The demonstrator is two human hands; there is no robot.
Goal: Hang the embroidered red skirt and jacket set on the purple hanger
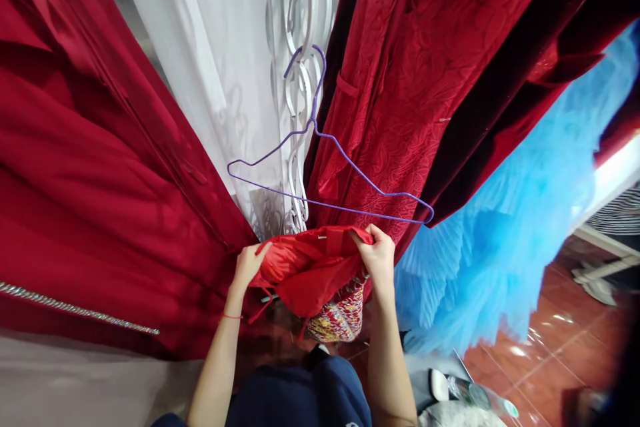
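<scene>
A red garment (320,273) with a smooth lining and a beaded or sequined patterned part hangs between my two hands, its upper edge stretched wide. My left hand (249,268) is closed on its left edge, and my right hand (379,253) grips the right edge. Just above, a purple wire hanger (320,203) hangs by its hook from a white ornate rack (306,20), with no garment on it. The garment's edge sits below the hanger's bottom bar. Thin red ties dangle near my left hand. The exact kind of garment is hard to tell.
Red dresses (385,93) hang to the right, beside a pale blue ruffled gown (480,247). A large red cloth (100,147) with a glittering trim hangs at left. White fabric (215,27) is behind. A plastic bottle (480,395) lies low on the right, near the tiled floor (550,340).
</scene>
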